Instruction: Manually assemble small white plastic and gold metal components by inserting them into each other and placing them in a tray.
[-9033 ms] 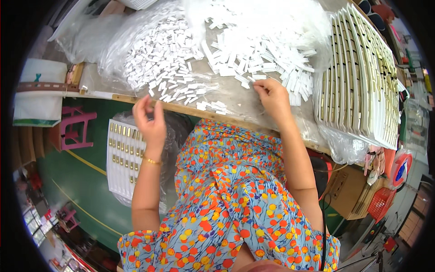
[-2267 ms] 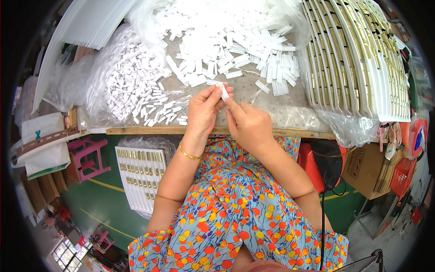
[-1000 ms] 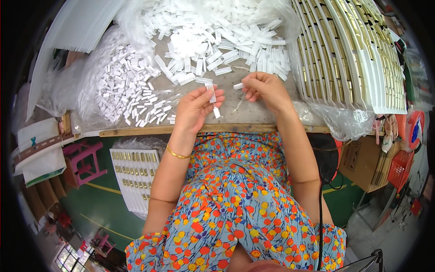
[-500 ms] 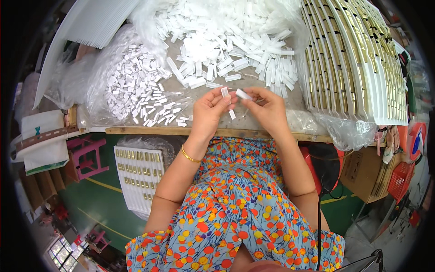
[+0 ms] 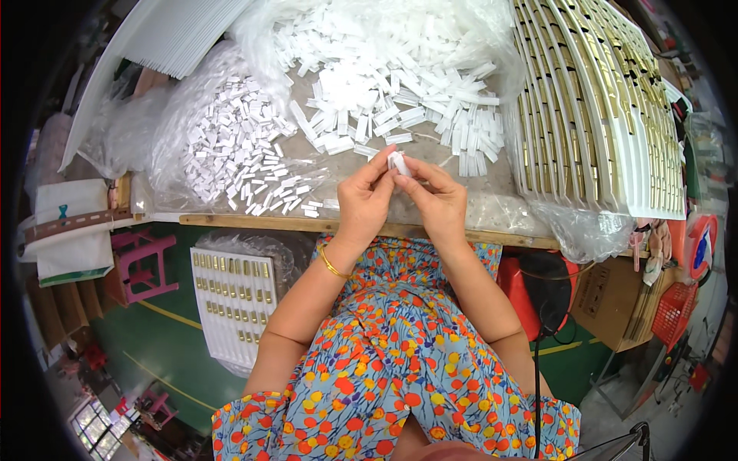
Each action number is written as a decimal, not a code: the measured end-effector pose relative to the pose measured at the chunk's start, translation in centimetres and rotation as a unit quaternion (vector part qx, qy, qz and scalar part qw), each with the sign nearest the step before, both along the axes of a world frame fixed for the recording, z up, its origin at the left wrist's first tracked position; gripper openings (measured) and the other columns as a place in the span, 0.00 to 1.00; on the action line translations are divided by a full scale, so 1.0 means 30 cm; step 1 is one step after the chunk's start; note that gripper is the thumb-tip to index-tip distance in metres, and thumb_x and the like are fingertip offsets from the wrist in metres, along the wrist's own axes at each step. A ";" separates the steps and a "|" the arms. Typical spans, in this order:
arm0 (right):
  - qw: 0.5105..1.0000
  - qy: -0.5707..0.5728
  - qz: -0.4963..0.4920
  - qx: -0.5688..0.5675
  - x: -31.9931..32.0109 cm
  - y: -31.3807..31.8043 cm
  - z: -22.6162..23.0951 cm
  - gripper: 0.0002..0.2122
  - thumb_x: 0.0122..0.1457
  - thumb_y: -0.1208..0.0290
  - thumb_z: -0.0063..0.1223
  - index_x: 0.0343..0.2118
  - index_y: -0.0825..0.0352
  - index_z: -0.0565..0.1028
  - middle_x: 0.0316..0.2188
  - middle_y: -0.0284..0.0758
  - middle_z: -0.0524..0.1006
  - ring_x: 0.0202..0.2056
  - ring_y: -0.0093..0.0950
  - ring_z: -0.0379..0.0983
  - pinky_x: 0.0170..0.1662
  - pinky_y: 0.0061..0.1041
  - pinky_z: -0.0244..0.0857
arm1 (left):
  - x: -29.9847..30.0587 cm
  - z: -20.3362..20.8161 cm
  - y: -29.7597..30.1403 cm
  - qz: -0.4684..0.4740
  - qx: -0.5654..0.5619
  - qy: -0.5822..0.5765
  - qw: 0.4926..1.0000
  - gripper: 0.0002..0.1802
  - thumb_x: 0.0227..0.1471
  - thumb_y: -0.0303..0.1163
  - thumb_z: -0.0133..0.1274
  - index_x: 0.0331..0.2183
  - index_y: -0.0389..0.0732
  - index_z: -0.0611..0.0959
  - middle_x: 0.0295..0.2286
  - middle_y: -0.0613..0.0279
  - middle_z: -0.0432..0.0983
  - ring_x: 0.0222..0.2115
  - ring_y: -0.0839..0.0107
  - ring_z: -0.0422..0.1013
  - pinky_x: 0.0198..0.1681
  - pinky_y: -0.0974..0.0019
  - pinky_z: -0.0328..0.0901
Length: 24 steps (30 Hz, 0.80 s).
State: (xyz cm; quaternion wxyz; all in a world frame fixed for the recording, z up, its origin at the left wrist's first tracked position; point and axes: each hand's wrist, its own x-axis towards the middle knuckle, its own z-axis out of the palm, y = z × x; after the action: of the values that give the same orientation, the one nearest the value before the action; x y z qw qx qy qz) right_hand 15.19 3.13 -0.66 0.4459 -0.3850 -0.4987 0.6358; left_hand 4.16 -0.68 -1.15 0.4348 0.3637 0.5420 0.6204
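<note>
Just above the table's near edge, my two hands meet at a small white plastic piece (image 5: 398, 163). My left hand (image 5: 365, 201) pinches it from the left between thumb and fingertips. From the other side my right hand (image 5: 440, 201) closes on it, thumb below and fingers above. The fingers partly cover the piece, so I cannot tell whether it is one part or two put together. Beyond my hands spreads a heap of long translucent white plastic pieces (image 5: 369, 84). To the left lies a pile of small short white pieces (image 5: 234, 146).
White trays with rows of gold-coloured parts (image 5: 584, 107) stand at the right. Stacked white sheets (image 5: 181, 34) lean at the far left. Clear plastic bags (image 5: 584, 227) hang over the wooden table edge (image 5: 453, 230). Below sits another tray of gold parts (image 5: 234, 307).
My hands have come together from slightly apart. The separate white pieces they held now meet at one spot between the fingertips, and the small piece below my left fingers no longer shows.
</note>
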 end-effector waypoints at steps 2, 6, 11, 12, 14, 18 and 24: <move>1.000 0.007 -0.006 -0.018 -0.002 -0.002 0.008 0.12 0.48 0.81 0.56 0.38 0.72 0.75 0.31 0.32 0.73 0.32 0.17 0.68 0.35 0.14 0.64 | 0.008 0.005 -0.001 0.014 -0.008 -0.020 1.000 0.19 0.51 0.18 0.45 0.47 0.33 0.70 0.40 0.54 0.72 0.40 0.74 0.69 0.44 0.73 0.64; 0.999 0.020 -0.008 -0.028 -0.002 -0.005 0.006 0.12 0.48 0.81 0.56 0.38 0.72 0.75 0.31 0.32 0.73 0.32 0.17 0.68 0.35 0.14 0.64 | 0.016 -0.002 -0.004 0.027 -0.001 -0.021 0.999 0.19 0.51 0.18 0.45 0.48 0.33 0.70 0.40 0.53 0.72 0.40 0.74 0.69 0.44 0.72 0.64; 1.000 -0.022 0.002 -0.019 0.011 0.008 -0.007 0.12 0.47 0.80 0.57 0.37 0.72 0.75 0.30 0.32 0.74 0.32 0.17 0.69 0.33 0.14 0.64 | 0.004 -0.019 -0.008 -0.008 0.001 0.074 0.997 0.21 0.51 0.18 0.44 0.49 0.32 0.68 0.42 0.54 0.71 0.41 0.73 0.68 0.45 0.71 0.63; 1.000 -0.022 0.001 -0.019 0.015 0.012 -0.012 0.12 0.47 0.80 0.57 0.37 0.72 0.75 0.30 0.32 0.74 0.32 0.17 0.69 0.33 0.14 0.64 | 0.000 -0.009 -0.008 -0.009 0.001 0.074 0.997 0.21 0.51 0.18 0.44 0.49 0.32 0.68 0.42 0.54 0.71 0.41 0.73 0.68 0.45 0.71 0.63; 0.999 -0.023 -0.022 -0.007 0.025 0.019 -0.025 0.12 0.47 0.79 0.58 0.37 0.70 0.76 0.29 0.32 0.75 0.31 0.17 0.69 0.33 0.14 0.64 | -0.004 0.018 -0.005 -0.061 0.004 0.164 0.985 0.21 0.52 0.19 0.44 0.49 0.32 0.67 0.43 0.55 0.70 0.42 0.71 0.68 0.46 0.71 0.62; 0.983 -0.131 -0.050 0.117 0.023 0.021 -0.009 0.13 0.44 0.79 0.59 0.36 0.68 0.76 0.27 0.34 0.75 0.28 0.21 0.70 0.31 0.18 0.65 | 0.010 0.018 0.000 -0.060 0.017 0.037 0.997 0.20 0.53 0.21 0.43 0.49 0.31 0.67 0.43 0.54 0.71 0.41 0.71 0.68 0.46 0.70 0.62; 0.866 -0.287 -0.093 0.399 0.004 0.025 0.026 0.14 0.39 0.80 0.59 0.33 0.65 0.77 0.26 0.36 0.74 0.26 0.31 0.70 0.29 0.26 0.65 | 0.048 0.015 0.029 0.038 -0.039 -0.120 0.991 0.16 0.54 0.25 0.45 0.44 0.30 0.72 0.38 0.54 0.73 0.38 0.74 0.70 0.43 0.73 0.64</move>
State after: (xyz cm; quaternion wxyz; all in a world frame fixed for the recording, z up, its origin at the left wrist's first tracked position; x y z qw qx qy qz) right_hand 15.30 3.88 0.13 0.4556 -0.3843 -0.7779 0.1991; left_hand 5.59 0.19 -0.70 0.4866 0.2490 0.5230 0.6540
